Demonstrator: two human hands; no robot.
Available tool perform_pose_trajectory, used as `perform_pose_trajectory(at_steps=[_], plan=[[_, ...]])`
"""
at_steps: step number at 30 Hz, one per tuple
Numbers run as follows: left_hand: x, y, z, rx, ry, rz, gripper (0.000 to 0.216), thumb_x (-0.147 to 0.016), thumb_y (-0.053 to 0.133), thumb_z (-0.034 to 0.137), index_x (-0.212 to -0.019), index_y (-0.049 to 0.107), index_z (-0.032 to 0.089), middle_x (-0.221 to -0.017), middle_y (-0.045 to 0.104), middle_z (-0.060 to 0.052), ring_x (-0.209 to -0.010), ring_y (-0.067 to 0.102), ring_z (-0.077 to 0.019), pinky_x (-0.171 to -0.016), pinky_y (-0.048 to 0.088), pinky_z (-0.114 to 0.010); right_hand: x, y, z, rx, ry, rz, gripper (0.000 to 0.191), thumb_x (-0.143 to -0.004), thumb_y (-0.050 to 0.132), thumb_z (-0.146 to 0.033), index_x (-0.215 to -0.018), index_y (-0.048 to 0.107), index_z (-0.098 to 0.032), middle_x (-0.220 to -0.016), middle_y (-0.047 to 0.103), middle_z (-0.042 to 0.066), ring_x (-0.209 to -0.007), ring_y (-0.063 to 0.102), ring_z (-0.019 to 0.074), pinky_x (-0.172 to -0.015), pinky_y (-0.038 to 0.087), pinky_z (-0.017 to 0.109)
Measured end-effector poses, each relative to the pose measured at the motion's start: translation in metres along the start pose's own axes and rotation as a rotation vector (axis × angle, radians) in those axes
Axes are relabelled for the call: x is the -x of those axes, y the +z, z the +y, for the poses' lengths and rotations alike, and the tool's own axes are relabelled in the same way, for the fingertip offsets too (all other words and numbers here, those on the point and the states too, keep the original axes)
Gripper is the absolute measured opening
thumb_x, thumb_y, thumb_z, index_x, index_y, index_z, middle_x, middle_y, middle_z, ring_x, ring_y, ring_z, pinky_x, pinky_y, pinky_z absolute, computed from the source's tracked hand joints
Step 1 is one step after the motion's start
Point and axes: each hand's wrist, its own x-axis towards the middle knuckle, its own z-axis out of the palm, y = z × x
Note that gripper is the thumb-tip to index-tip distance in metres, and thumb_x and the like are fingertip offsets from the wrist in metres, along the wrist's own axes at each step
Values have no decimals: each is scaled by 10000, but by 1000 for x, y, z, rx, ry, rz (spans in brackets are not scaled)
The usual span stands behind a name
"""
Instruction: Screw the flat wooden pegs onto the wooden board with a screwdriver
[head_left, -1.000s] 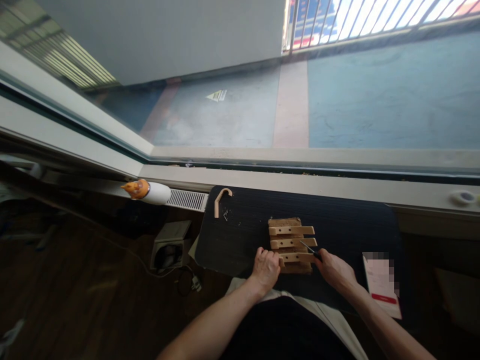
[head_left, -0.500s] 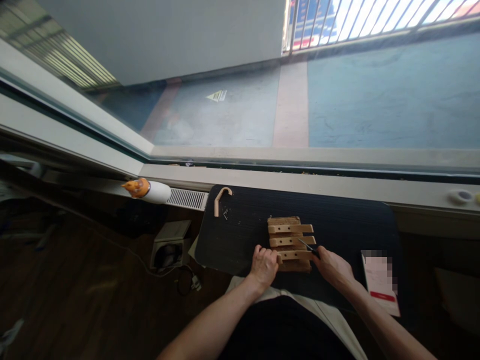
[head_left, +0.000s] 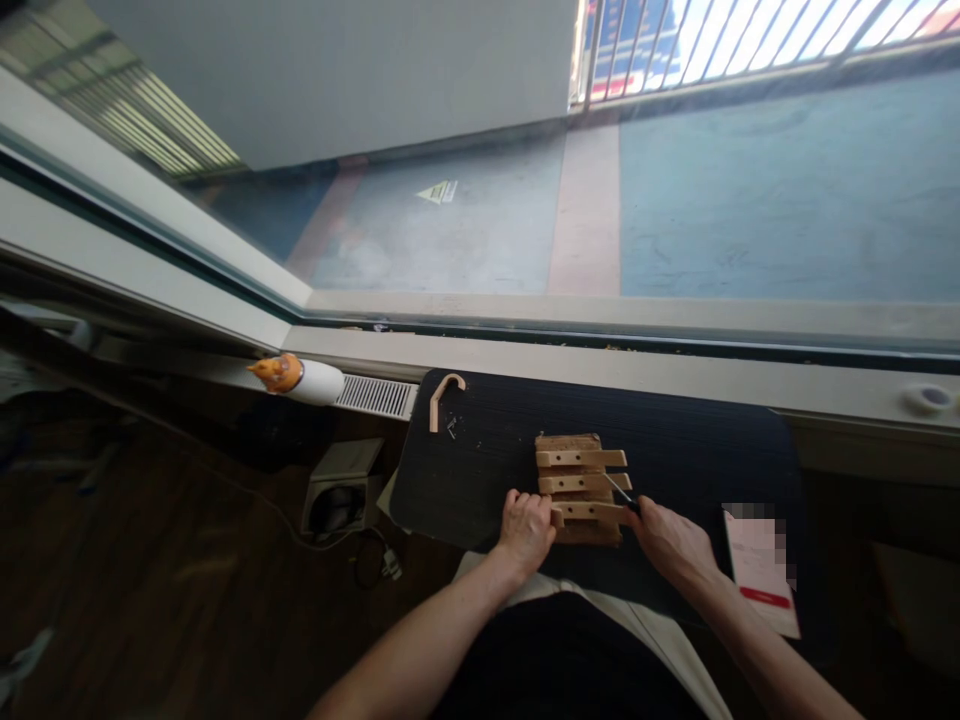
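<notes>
No wording could be read. Toward eleven o'clock, a pale yellow triangular sign point(head_left: 435, 192) showed on the bluish outdoor surface point(head_left: 495, 245), its marks too small; toward four o'clock, a pinkish flat item point(head_left: 752, 555) bore a red band point(head_left: 765, 598) and faint, illegible marks.

Left hand point(head_left: 527, 525) grips the wooden rack point(head_left: 576, 484); right hand point(head_left: 673, 540) holds a black-handled tool point(head_left: 621, 491)

Daylight enters through the window point(head_left: 480, 245), burning white behind the railing point(head_left: 861, 30). I see the floor point(head_left: 187, 580) sunk in gloom. Edges stretched, corners soft.
</notes>
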Motion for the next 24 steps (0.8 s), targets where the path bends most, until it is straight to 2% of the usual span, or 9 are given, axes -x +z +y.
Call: perform_pose_trajectory(at_steps=[3, 5, 8, 10, 12, 14, 20, 22, 24], plan=[[9, 0, -5, 67, -94, -21, 460, -734, 675, 225, -1175, 566, 154, -1111, 647, -125, -1086, 554, -292, -1033, 310, -446, 5, -5, 10, -185, 60, 63, 278, -912, 403, -377, -1059, 561, -203, -1128, 651, 149, -1041, 620, 326, -812, 449, 418], [11, 5, -9, 127, -184, -42, 467, -752, 645, 208, -1207, 556, 151, -1152, 637, -136, -1107, 555, -299, -1011, 351, -438, 5, -2, 17, -354, 140, 69, 311, -913, 380, -352, -1139, 522, -192, -1206, 619, 170, -1100, 597, 317, -834, 466, 417], [2, 18, -14, 253, -320, -97, 388, -779, 568, 130, -1166, 590, 118, -1098, 671, -143, -1007, 625, -257, -869, 472, -345, 0, 16, 23, -676, 261, -16, 279, -911, 336, -273, -1078, 526, -156, -1099, 680, 174, -997, 667, 238, -768, 534, 332], [-8, 27, -15, 352, -374, -136, 331, -774, 560, 95, -1098, 624, 104, -1037, 697, -125, -919, 658, -220, -770, 503, -279, -2, 34, 22, -876, 305, -80, 236, -898, 358, -246, -1026, 537, -161, -1076, 698, 163, -992, 675, 204, -773, 551, 296], [-19, 31, -15, 439, -402, -156, 250, -805, 537, 94, -1028, 649, 104, -989, 710, -105, -868, 669, -194, -710, 509, -242, -3, 50, 19, -1033, 349, -119, 171, -875, 407, -229, -960, 544, -172, -1037, 715, 155, -997, 675, 202, -792, 558, 305], [-28, 30, -14, 499, -416, -157, 214, -843, 525, 104, -1018, 649, 103, -991, 705, -97, -881, 664, -183, -720, 512, -237, -5, 61, 17, -1149, 386, -134, 128, -853, 445, -215, -922, 548, -181, -1001, 725, 145, -996, 676, 207, -810, 562, 327], [-51, 12, -20, 513, -385, -155, 247, -918, 556, 309, -1083, 599, 131, -1068, 631, -72, -918, 626, -184, -800, 537, -374, -22, 59, 14, -1270, 407, -117, 130, -805, 525, -234, -909, 586, -187, -978, 730, 114, -930, 691, 194, -770, 567, 310], [-53, 6, -23, 455, -368, -141, 217, -895, 570, 217, -1088, 605, 125, -1059, 640, -90, -927, 626, -192, -812, 524, -347, -26, 53, 18, -1220, 411, -79, 159, -770, 547, -242, -898, 605, -169, -928, 732, 116, -839, 701, 206, -685, 567, 312], [-49, -2, -24, 370, -344, -101, 324, -822, 578, 91, -1145, 591, 115, -1085, 643, -122, -981, 618, -216, -857, 494, -332, -26, 44, 26, -1135, 420, 3, 222, -735, 563, -275, -907, 621, -147, -870, 728, 116, -758, 692, 219, -605, 540, 306]])
